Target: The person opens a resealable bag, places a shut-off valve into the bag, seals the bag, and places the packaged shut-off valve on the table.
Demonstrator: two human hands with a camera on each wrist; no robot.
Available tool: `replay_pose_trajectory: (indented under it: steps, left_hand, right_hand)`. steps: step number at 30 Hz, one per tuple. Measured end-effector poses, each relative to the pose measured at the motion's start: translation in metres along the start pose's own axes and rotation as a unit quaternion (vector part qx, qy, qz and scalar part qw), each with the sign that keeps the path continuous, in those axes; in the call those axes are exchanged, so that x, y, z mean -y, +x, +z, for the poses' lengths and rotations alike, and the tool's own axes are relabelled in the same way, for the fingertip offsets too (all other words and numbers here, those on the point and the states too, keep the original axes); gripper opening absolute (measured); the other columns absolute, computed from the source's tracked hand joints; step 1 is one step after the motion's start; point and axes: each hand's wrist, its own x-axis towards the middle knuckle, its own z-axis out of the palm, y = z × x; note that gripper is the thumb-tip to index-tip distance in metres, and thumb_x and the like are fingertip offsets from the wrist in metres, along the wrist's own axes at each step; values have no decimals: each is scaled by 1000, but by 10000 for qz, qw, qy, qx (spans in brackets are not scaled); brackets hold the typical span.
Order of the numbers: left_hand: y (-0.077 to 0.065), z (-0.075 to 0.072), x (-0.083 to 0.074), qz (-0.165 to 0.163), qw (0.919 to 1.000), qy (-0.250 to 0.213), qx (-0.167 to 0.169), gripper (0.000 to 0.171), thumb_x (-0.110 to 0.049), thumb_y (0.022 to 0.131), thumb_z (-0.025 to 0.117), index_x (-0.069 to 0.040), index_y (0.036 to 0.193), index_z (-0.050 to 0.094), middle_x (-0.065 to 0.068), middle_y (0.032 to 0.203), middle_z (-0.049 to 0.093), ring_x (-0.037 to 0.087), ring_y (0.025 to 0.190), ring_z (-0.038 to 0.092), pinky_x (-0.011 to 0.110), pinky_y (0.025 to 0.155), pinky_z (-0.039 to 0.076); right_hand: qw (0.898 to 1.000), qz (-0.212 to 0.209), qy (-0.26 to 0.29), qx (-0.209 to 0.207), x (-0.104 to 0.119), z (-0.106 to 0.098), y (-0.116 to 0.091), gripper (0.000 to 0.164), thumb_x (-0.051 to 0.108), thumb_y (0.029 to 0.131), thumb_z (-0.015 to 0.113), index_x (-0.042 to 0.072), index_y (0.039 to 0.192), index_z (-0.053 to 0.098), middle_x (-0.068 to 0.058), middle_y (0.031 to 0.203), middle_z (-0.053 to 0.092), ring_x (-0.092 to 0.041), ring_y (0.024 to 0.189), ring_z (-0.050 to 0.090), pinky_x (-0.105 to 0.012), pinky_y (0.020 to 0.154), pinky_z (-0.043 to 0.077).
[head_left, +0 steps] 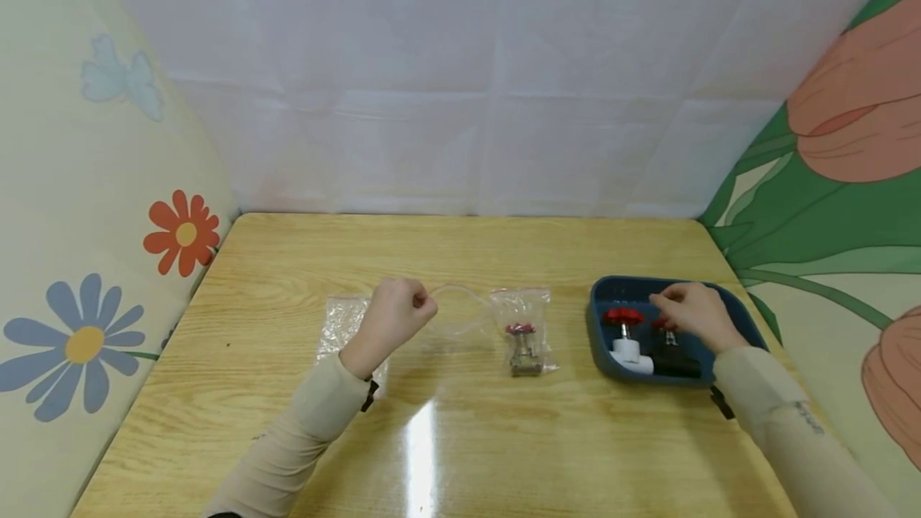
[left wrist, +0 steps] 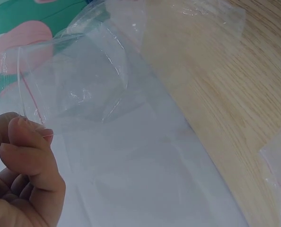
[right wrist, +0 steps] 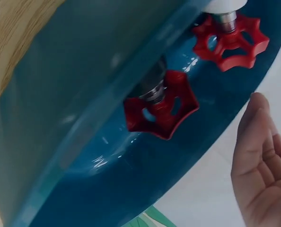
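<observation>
My left hand (head_left: 394,312) pinches the edge of a clear zip bag (left wrist: 81,87) between thumb and fingers. The bag hangs out to the right, looks flat and shows nothing inside. Over the blue bin (head_left: 600,326) is my right hand (head_left: 694,312), its fingers loosely bent with nothing visible in them. Inside the bin lie a white valve (head_left: 627,352) and a black valve (head_left: 675,362), each with a red handwheel. In the right wrist view the right hand (right wrist: 263,165) appears beside the bin's rim, apart from both red handwheels (right wrist: 162,106).
Between the hands, a metal valve (head_left: 525,358) with a red handwheel lies in a clear zip bag (head_left: 538,306) on the wooden table (head_left: 288,262). Another clear bag (head_left: 344,322) lies partly behind the left forearm. A white cloth wall (head_left: 432,102) stands behind the table.
</observation>
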Motion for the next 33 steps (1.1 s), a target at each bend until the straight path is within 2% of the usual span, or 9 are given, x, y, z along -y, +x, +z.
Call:
replay_pose_trajectory:
  steps: [7, 10, 13, 18, 22, 25, 33]
  left_hand:
    - [0, 0, 0, 49, 10000, 3, -6, 22, 4, 71, 56, -6, 52, 53, -6, 44, 39, 2, 40, 25, 16, 40, 23]
    - [0, 0, 0, 10, 10000, -7, 15, 21, 4, 71, 56, -6, 52, 53, -6, 44, 39, 2, 40, 25, 16, 40, 23]
    - [0, 0, 0, -10, 10000, -11, 33, 22, 4, 71, 55, -6, 52, 53, -6, 44, 38, 2, 40, 24, 16, 40, 23]
    - [0, 0, -1, -2, 10000, 18, 41, 21, 4, 70, 55, -7, 52, 54, -6, 44, 39, 2, 39, 25, 16, 40, 24]
    - [0, 1, -1, -25, 10000, 20, 84, 20, 4, 71, 56, -7, 53, 55, -6, 44, 40, 2, 39, 26, 16, 40, 25]
    - [0, 1, -1, -53, 9999, -7, 118, 21, 4, 71, 55, -7, 53, 54, -6, 44, 40, 2, 39, 26, 16, 39, 25]
    - [-1, 0, -1, -9, 9999, 8, 118, 21, 4, 71, 56, -6, 54, 56, -6, 44, 42, 2, 38, 28, 16, 39, 27]
  right_hand:
    - [9987, -176, -487, 9, -9, -4, 4, 37, 24, 89, 54, -12, 97, 59, -14, 74, 63, -22, 61, 59, -39, 55, 48]
    - [9972, -192, -718, 19, -13, -5, 7, 31, 20, 85, 58, -10, 93, 59, -17, 77, 61, -23, 61, 57, -41, 57, 47]
    - [9965, -80, -790, 264, -17, -5, 12, 33, 18, 81, 61, -11, 96, 58, -21, 82, 60, -23, 64, 57, -43, 59, 47]
    - [9913, 71, -961, 899, -23, -3, 20, 45, 20, 78, 65, -15, 104, 54, -18, 83, 61, -26, 70, 58, -47, 66, 47]
    - [9862, 132, -1114, 1218, -27, 0, 25, 43, 18, 77, 65, -14, 103, 56, -22, 86, 61, -32, 77, 58, -49, 67, 47]
    - [9839, 109, -1175, 1340, -29, 3, 27, 39, 16, 75, 65, -13, 100, 58, -24, 89, 60, -34, 78, 58, -48, 66, 48]
    - [9819, 65, -1210, 1453, -31, 9, 29, 30, 13, 75, 66, -10, 94, 61, -19, 85, 61, -30, 76, 57, -46, 65, 48]
